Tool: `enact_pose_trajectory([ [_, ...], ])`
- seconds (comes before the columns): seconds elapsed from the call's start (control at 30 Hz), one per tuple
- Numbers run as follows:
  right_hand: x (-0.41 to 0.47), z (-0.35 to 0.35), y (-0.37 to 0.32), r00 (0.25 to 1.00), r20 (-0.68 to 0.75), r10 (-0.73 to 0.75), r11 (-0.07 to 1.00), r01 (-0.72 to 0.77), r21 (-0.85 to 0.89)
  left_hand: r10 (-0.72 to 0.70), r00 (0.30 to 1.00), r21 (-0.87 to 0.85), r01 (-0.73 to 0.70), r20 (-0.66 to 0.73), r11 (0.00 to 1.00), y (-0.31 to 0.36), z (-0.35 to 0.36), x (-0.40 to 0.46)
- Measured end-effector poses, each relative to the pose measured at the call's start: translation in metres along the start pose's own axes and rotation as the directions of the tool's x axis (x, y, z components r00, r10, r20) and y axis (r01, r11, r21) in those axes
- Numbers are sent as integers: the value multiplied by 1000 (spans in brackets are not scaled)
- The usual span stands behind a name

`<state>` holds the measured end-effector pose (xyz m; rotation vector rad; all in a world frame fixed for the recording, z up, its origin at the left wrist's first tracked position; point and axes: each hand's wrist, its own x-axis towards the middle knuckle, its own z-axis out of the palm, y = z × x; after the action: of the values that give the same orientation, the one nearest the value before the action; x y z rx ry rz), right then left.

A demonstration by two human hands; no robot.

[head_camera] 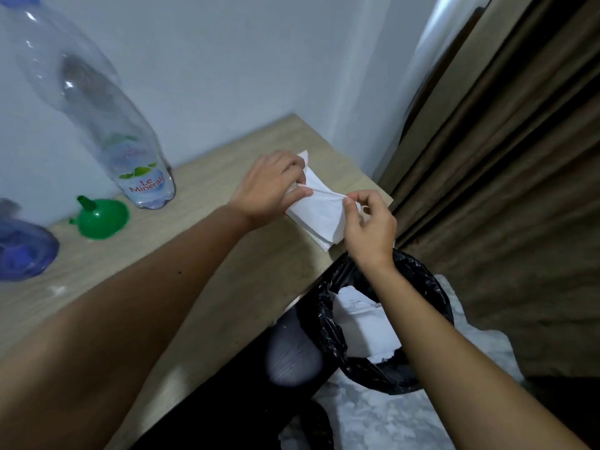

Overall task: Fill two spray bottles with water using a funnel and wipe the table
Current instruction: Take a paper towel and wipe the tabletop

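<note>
A stack of white tissues [319, 216] lies near the right end of the wooden table [181, 267]. My left hand [271, 186] presses on the stack's far side and pinches the top sheet. My right hand [368, 225] pinches the same sheet's edge between thumb and forefinger and lifts it a little. A green funnel [102, 217] lies upside down on the table at the left. Beside it stands a large clear water bottle [107, 121], nearly empty. A blue spray bottle [22, 248] shows partly at the left edge, blurred.
Below the table's right edge stands a bin with a black liner [418, 277], holding crumpled white tissues [363, 326]. Brown curtains [506, 177] hang close on the right. A pale wall backs the table. A small wet patch [58, 290] glistens near the spray bottle.
</note>
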<state>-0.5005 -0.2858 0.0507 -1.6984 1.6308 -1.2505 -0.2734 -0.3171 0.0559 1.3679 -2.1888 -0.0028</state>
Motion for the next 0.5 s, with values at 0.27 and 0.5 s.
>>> enact_pose_trajectory([
  [0.27,-2,-2,-32,996,81,46,986,-58,156,-145,983,-46,141,-110,989,-9,-50,-36],
  [0.5,-21,14,-56,972,233,-12,971,-45,236,-376,923,-216,353,-76,910,2,-76,-87],
])
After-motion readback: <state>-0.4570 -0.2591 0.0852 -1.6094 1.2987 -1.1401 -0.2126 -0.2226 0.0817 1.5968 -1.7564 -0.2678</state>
